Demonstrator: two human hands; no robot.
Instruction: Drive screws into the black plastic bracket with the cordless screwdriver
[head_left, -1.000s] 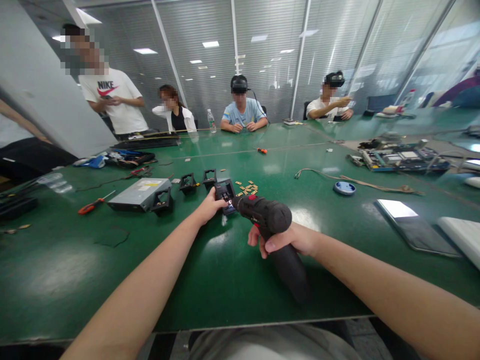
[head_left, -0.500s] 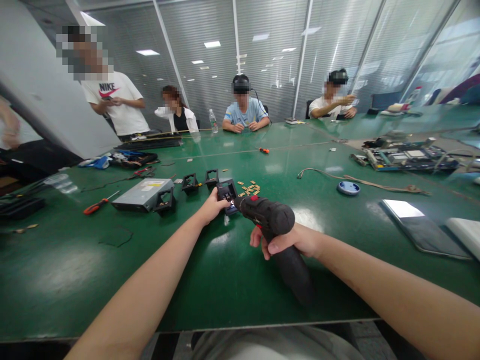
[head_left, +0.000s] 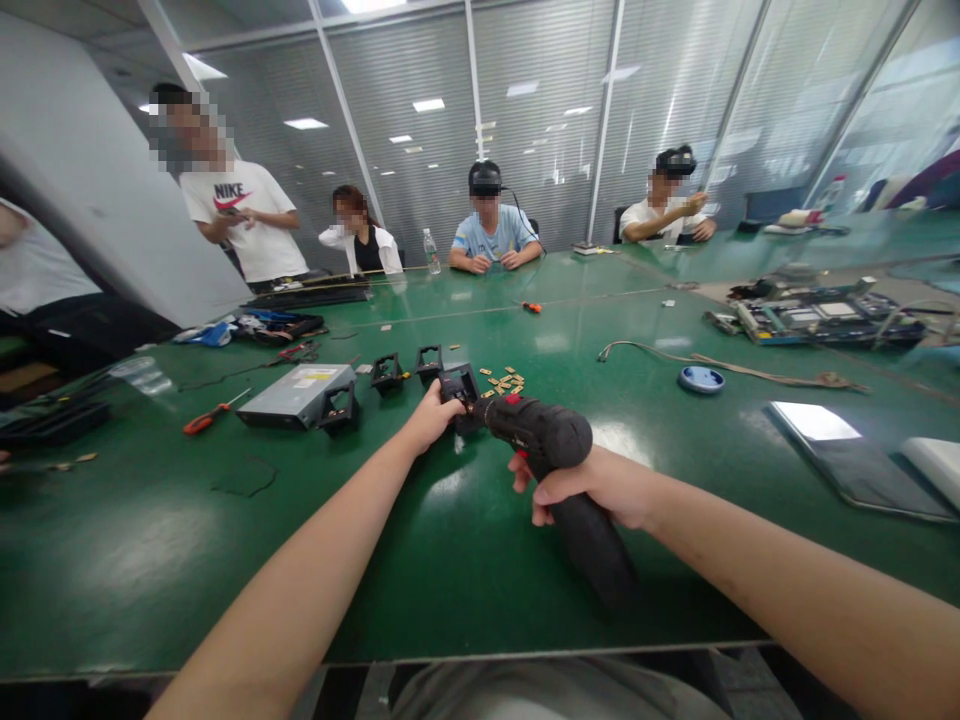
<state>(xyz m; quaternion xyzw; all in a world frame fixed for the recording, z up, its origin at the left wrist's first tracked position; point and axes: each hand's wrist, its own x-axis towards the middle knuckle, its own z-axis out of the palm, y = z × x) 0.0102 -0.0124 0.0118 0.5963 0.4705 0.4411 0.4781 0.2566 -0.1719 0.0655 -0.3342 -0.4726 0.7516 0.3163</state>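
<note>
My right hand (head_left: pixel 566 485) is wrapped round the grip of a black cordless drill (head_left: pixel 536 430) with red accents. The drill's nose points left and away, right at a black plastic frame (head_left: pixel 461 385). My left hand (head_left: pixel 433 415) grips that frame by its near left side, thumb on top. Where the bit meets the frame is too small to make out. Several small brass-coloured plates (head_left: pixel 506 382) lie loose just beyond the frame. Similar black frames stand to the left: one (head_left: pixel 430 362) close by, another (head_left: pixel 387 373), and one (head_left: pixel 339 410) against a grey metal drive box (head_left: pixel 289 395).
An orange-handled screwdriver (head_left: pixel 210 416) lies at left. To the right are a blue round lid (head_left: pixel 701 379), a flat cable (head_left: pixel 772 370), a dark tablet-like slab (head_left: pixel 847 460) and a circuit board assembly (head_left: pixel 825 312). Several people sit or stand across the green table (head_left: pixel 420 580).
The view has shifted slightly, so everything sits a little lower and further right. The drill's nose stays at the frame, and both hands keep their holds.
</note>
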